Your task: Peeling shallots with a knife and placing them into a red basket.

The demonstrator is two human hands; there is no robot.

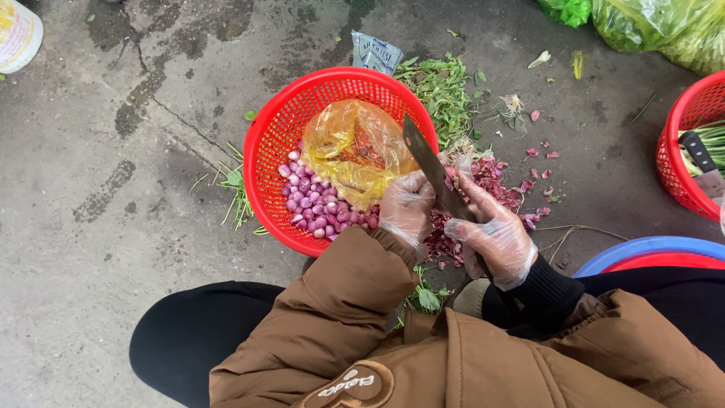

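My right hand (495,238), in a thin clear glove, is clamped around the handle of a dark knife (432,168) whose blade slants up over the rim of the red basket (266,143). My left hand (406,208), gloved too, is closed at the basket's near right edge, fingers curled against the blade; something small seems pinched there, but I cannot tell what it is.

Judging by the piles, a good share of the peeling looks done. Inside the basket lies a heap of peeled purple shallots (313,205) along its lower side, and beside them a crumpled yellow plastic bag (355,151) takes up the middle. Whether the bag has more unpeeled bulbs in it I cannot tell. Just right of the basket, on the concrete floor (98,249), a mound of reddish skins (491,181) has gathered, with green trimmings (442,91) behind it.

Far right of the basket stands a second red basket (680,151) holding green stalks and another knife. A blue-rimmed basin (649,248) shows beside my right arm, its contents hidden.
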